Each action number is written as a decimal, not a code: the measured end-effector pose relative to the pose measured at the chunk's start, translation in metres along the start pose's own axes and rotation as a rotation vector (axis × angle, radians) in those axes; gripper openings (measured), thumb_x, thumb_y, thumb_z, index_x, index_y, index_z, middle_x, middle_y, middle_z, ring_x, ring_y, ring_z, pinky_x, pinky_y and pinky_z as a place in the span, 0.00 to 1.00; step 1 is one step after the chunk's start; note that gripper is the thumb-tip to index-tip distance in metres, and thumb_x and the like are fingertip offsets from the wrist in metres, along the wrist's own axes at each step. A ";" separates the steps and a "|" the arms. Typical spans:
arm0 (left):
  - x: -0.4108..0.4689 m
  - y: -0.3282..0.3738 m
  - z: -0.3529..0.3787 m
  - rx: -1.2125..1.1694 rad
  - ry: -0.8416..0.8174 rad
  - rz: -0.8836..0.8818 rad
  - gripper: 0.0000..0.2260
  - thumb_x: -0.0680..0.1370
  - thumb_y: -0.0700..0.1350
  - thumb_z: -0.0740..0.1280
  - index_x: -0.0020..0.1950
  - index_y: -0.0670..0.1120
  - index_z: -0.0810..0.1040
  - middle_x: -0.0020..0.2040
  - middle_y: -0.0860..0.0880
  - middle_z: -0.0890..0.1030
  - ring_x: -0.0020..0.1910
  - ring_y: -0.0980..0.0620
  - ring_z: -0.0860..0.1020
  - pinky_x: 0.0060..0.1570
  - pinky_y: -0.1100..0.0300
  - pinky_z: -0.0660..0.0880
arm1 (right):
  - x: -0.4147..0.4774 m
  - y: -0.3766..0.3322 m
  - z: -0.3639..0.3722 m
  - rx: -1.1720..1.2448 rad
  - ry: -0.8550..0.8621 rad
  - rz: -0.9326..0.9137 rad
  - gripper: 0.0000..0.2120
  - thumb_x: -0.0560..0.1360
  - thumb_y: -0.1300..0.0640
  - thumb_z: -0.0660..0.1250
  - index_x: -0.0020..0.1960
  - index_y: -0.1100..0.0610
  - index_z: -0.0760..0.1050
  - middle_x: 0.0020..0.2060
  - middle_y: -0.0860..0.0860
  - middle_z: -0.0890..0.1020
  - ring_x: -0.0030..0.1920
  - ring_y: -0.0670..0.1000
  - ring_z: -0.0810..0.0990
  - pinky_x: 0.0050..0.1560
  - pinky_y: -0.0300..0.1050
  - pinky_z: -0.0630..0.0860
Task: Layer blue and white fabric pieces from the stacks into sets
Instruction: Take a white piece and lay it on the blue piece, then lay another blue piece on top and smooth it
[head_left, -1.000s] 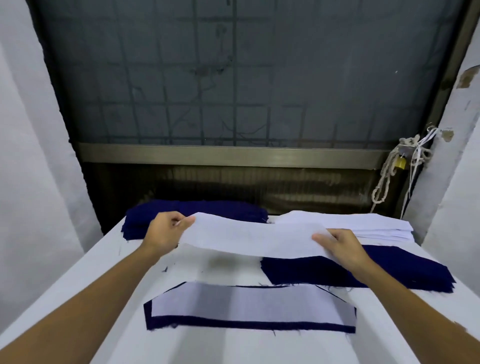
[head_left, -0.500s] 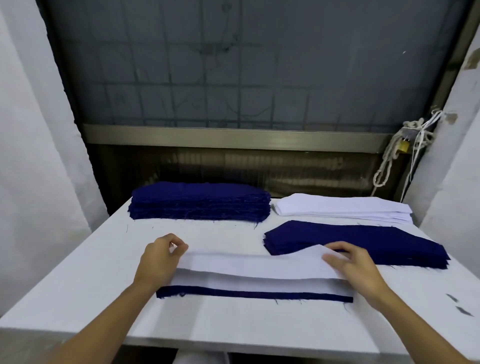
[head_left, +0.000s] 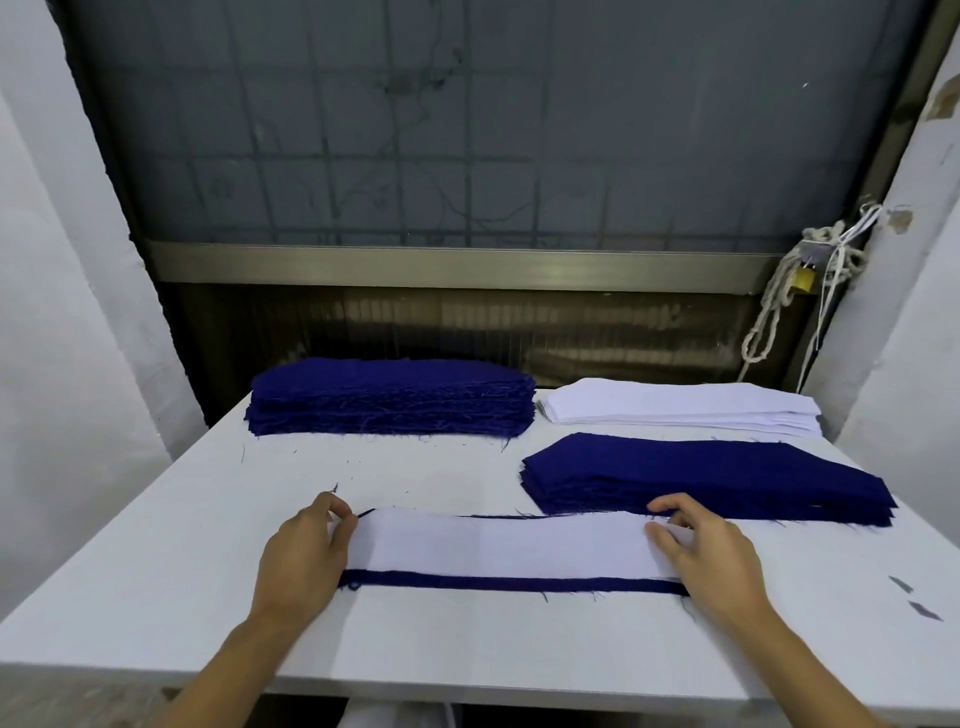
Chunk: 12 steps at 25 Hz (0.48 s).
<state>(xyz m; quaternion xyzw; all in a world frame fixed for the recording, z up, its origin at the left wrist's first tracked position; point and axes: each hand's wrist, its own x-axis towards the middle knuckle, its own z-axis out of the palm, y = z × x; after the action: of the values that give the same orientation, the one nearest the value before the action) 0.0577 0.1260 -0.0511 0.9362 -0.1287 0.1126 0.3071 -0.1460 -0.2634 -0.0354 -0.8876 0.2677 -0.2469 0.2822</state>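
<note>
White fabric piece (head_left: 498, 543) lies on a blue piece (head_left: 509, 581) at the front of the tabletop (head_left: 208, 519), its long axis running left to right. Left hand (head_left: 304, 556) and right hand (head_left: 711, 556) sit at opposite ends, each grip pinching a far corner.

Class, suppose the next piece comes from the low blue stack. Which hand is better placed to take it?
Right, probably. The right hand lies at one end of the white piece, beside the low blue stack; the left hand is at the far end.
</note>
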 end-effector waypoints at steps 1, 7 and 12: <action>0.000 -0.001 0.000 0.002 -0.007 0.000 0.04 0.83 0.49 0.62 0.49 0.54 0.73 0.41 0.55 0.80 0.37 0.58 0.77 0.34 0.59 0.71 | 0.000 -0.001 0.001 -0.033 0.004 -0.007 0.06 0.78 0.50 0.70 0.52 0.40 0.75 0.39 0.38 0.79 0.36 0.41 0.78 0.34 0.40 0.70; 0.000 -0.001 0.002 -0.009 0.002 0.016 0.04 0.83 0.47 0.63 0.48 0.54 0.73 0.45 0.54 0.81 0.39 0.57 0.77 0.37 0.56 0.74 | -0.003 -0.004 0.002 -0.196 0.020 -0.037 0.05 0.78 0.53 0.68 0.52 0.43 0.78 0.44 0.38 0.80 0.46 0.42 0.76 0.36 0.38 0.70; 0.000 0.001 0.000 -0.037 0.029 -0.003 0.03 0.82 0.46 0.66 0.49 0.51 0.74 0.42 0.54 0.81 0.39 0.57 0.77 0.36 0.57 0.72 | -0.005 -0.007 0.000 -0.178 0.005 -0.015 0.08 0.77 0.56 0.68 0.50 0.42 0.77 0.40 0.38 0.79 0.44 0.43 0.77 0.35 0.39 0.70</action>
<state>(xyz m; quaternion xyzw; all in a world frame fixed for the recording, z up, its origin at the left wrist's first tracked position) 0.0572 0.1256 -0.0508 0.9289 -0.1248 0.1231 0.3262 -0.1476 -0.2554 -0.0326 -0.9105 0.2825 -0.2266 0.1998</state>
